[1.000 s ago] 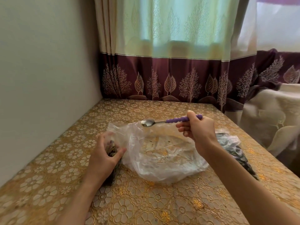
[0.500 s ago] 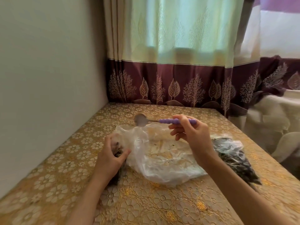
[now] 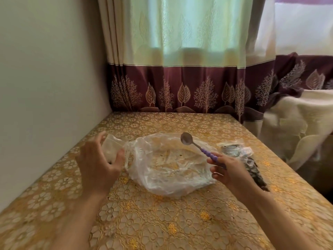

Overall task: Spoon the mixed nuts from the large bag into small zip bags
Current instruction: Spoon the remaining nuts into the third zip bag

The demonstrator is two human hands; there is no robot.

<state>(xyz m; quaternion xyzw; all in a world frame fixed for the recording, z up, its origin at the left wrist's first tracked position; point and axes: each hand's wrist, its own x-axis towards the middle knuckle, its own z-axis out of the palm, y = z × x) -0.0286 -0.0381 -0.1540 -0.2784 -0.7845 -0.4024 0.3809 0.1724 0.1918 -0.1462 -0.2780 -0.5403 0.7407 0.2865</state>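
The large clear plastic bag [image 3: 171, 170] lies crumpled and flat in the middle of the table [image 3: 162, 222], with only crumbs showing inside. At its left edge my left hand [image 3: 98, 165] grips a small zip bag [image 3: 110, 147] between thumb and fingers; the bag is blurred and its contents are mostly hidden by my hand. To the right, my right hand [image 3: 232, 172] pinches the purple beaded handle of a metal spoon [image 3: 187, 139]. The spoon's bowl is empty and points up and left over the far side of the large bag.
Filled small bags of dark nuts [image 3: 250, 161] lie on the table behind my right hand. A plain wall runs along the table's left side and a curtain [image 3: 180, 87] hangs behind it. A cloth-covered piece of furniture [image 3: 297, 127] stands off the right edge.
The spoon has swung from above the small bag to the right, and my right hand has dropped toward the filled bags. My left hand has raised and turned the small bag.
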